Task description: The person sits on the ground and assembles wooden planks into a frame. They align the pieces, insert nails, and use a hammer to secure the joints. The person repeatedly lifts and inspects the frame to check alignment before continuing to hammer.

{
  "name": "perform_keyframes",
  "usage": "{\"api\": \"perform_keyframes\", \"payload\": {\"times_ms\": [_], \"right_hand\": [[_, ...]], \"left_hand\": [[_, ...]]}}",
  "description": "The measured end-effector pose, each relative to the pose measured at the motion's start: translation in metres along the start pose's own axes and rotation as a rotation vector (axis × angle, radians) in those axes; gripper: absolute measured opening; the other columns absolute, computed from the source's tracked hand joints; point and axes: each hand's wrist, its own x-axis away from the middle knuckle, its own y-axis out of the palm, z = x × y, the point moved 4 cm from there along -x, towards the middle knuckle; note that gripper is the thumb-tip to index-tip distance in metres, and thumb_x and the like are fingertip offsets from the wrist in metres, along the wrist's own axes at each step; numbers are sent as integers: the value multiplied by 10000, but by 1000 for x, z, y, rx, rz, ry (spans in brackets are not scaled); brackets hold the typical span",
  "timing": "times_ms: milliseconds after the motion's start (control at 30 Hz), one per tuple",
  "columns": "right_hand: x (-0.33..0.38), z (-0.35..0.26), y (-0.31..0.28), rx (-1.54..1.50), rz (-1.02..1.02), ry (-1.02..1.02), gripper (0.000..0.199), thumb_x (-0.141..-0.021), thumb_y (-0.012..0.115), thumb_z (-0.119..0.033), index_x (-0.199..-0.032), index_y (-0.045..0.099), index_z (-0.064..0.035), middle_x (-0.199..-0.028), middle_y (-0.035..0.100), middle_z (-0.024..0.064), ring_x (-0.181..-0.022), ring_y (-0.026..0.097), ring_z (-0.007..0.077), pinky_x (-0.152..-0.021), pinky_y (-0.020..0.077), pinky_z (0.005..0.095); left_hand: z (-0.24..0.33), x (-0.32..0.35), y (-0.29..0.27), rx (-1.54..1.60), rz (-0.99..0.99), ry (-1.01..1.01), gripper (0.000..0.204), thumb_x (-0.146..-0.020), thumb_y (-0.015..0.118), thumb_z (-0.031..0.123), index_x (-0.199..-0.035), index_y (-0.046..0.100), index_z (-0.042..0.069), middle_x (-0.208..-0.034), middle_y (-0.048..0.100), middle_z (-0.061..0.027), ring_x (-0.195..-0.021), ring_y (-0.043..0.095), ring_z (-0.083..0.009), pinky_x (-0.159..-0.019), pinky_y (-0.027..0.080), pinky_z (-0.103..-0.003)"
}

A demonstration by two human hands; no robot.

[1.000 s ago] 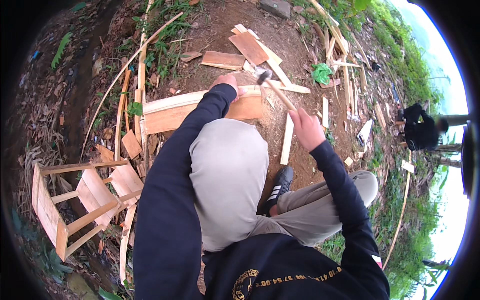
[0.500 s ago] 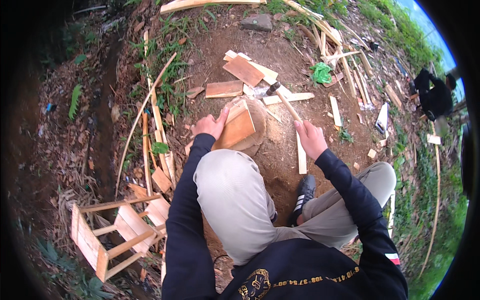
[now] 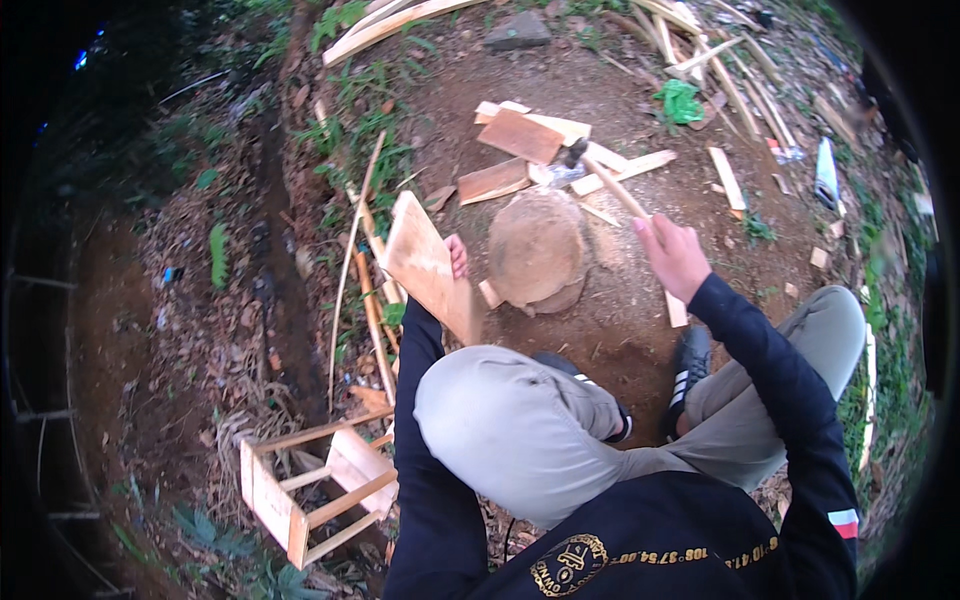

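Note:
My left hand (image 3: 457, 257) grips a wooden piece made of joined boards (image 3: 425, 262), raised to the left of a round tree stump (image 3: 538, 248). Only some fingers show past its edge; the rest of that hand is behind the wood. In my right hand (image 3: 675, 262) is a hammer (image 3: 622, 190), held by its pale wooden handle. Its dark head points away from me, above the boards beyond the stump. The stump's flat top shows bare wood, and a small wood block (image 3: 490, 293) lies against its left side.
Loose boards (image 3: 522, 137) lie just beyond the stump. A wooden frame (image 3: 320, 490) rests on the ground at lower left. Long strips (image 3: 355, 270) run along the left. At right are a hand saw (image 3: 826, 175) and a green plastic bag (image 3: 680, 102).
The wooden piece has been lifted off the stump and turned upward to the left in my left hand. My right hand still holds the hammer. The whole view has shifted.

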Motion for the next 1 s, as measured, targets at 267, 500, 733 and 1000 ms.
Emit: {"api": "perform_keyframes", "payload": {"times_ms": [267,500,733,1000], "right_hand": [[4,-7,-3,11,16,7,412,-1003,509,-359,-813,537,6,-652,563,249,-643,570,456,-590,417,502],[7,-2,-9,6,29,13,445,-995,513,-364,-792,560,29,-688,587,269,-706,603,461,-627,452,496],[0,25,-7,26,31,169,515,-991,474,-454,-828,583,22,-688,596,262,-737,615,467,-668,458,507],[2,44,0,95,-5,253,537,-999,448,-461,-812,560,29,-766,606,282,-804,605,479,-727,455,518]], "left_hand": [[68,11,79,-55,-61,-2,251,-977,503,265,-783,448,116,-649,442,22,-587,480,-126,-767,462,-347],[73,-2,115,-1219,874,-145,786,-966,252,666,-1019,651,-9,-1196,638,-253,-1174,549,-457,-1023,399,-450],[5,-63,151,-1721,1097,-263,885,-821,384,820,-1045,614,-4,-1121,638,-241,-1116,600,-377,-984,374,-555],[-24,-100,152,-1839,993,238,548,-876,590,533,-1082,595,25,-1134,548,-171,-1111,512,-327,-948,386,-518]]}}
